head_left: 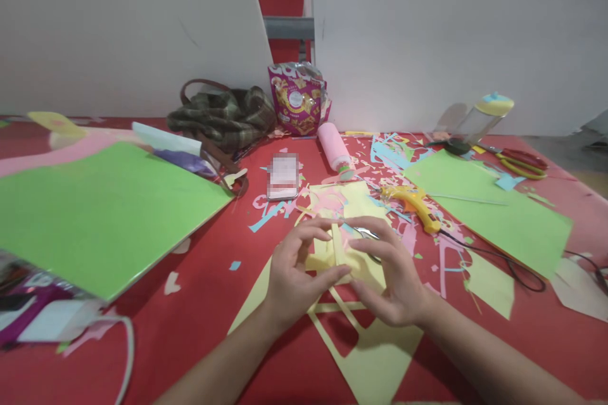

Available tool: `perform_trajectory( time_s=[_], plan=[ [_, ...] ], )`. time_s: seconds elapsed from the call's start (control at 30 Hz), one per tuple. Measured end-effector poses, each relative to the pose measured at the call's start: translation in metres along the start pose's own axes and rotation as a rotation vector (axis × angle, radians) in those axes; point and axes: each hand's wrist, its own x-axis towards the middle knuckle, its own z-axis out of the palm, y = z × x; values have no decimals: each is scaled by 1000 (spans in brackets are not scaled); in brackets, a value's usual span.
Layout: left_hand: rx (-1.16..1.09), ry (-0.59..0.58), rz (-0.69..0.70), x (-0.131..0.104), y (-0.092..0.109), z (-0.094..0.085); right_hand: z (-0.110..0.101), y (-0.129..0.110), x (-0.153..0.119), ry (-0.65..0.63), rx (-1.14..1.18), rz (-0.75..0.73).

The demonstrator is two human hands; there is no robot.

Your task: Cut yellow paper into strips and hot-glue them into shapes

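Observation:
Between the thumb and fingertips of my left hand (297, 266) is a narrow folded strip of pale yellow paper (337, 245), held on end. My right hand (392, 269) curves around from the other side with fingers apart. Its fingertips are close to the strip; whether they touch it I cannot tell. Below both hands lies a pale yellow paper sheet (380, 354) with cut-out openings. Scissors (368, 234) are partly hidden behind my right fingers.
A yellow glue gun (413, 202) with a black cord lies right, beside a green board (517, 221). Another green board (109, 215) is at left. Paper scraps surround a phone (284, 177) and a pink bottle (335, 149). A snack bag (300, 100) stands behind.

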Motion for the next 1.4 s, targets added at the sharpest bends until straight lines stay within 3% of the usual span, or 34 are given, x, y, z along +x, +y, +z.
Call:
perform_trajectory(
  time_s=[0.17,1.4],
  plan=[
    [44,-8,-7,-2,0,-1,0,-2,1,-13,-49,-67],
    [154,45,46,-2,-1,0,0,4,-3,-31,-180,-170]
  ],
)
